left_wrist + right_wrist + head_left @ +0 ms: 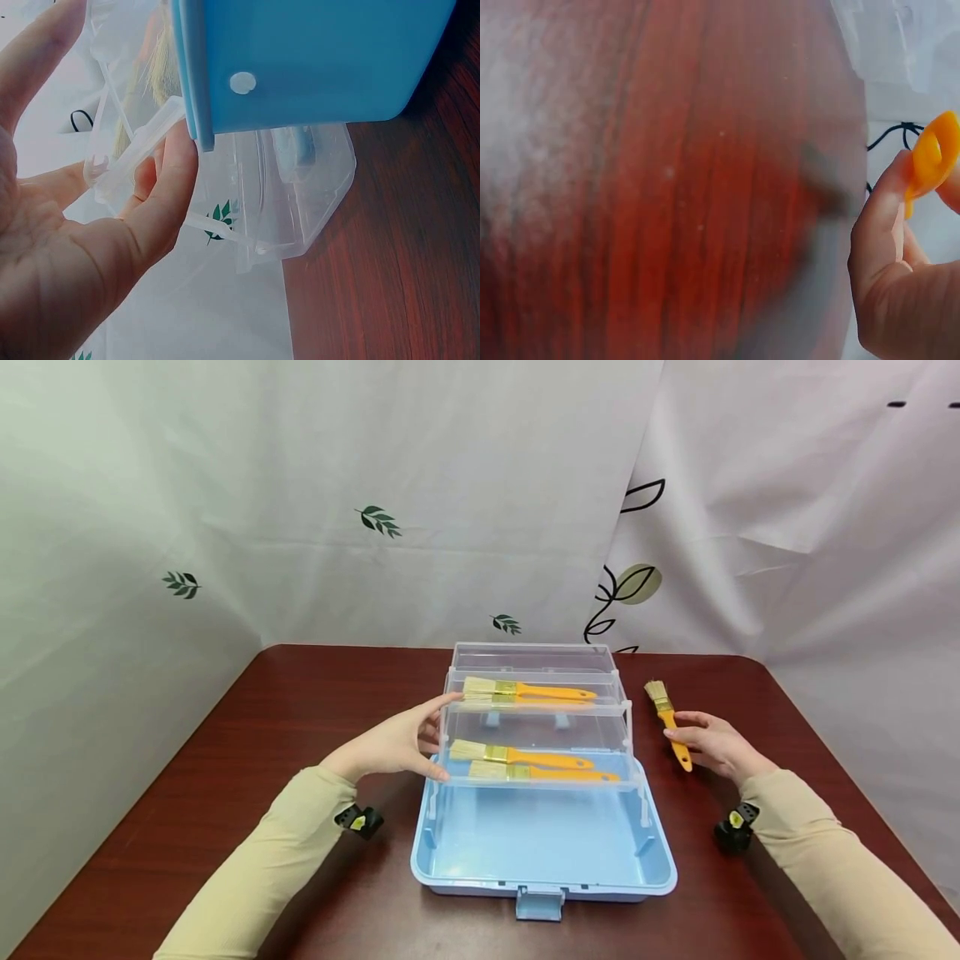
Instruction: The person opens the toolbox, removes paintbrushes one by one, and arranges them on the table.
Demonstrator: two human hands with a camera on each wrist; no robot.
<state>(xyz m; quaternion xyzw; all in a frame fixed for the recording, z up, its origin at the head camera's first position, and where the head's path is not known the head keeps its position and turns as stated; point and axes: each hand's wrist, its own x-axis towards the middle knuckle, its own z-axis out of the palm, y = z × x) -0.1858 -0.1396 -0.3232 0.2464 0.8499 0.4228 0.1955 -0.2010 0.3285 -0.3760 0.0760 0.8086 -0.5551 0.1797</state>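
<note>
A light blue box [540, 835] stands open, its clear stacked trays [540, 727] raised on hinged arms. My left hand [401, 739] holds the left end of these trays, thumb at the lower tray's front corner and index finger by the upper one. In the left wrist view, bent fingers [169, 187] lie around a clear strut [139, 154] beside the blue wall. Two flat paintbrushes [555, 692] with yellow handles lie in the upper tray and two paintbrushes [543, 758] in the lower. My right hand [716, 743] pinches another paintbrush [666, 714] by its yellow handle, bristles pointing away.
The box's clear lid [532, 656] leans back behind the trays. A blue latch [540, 903] hangs at the box's front. Everything is on a dark reddish wooden table [330, 693], with a white leaf-printed curtain [450, 527] behind it.
</note>
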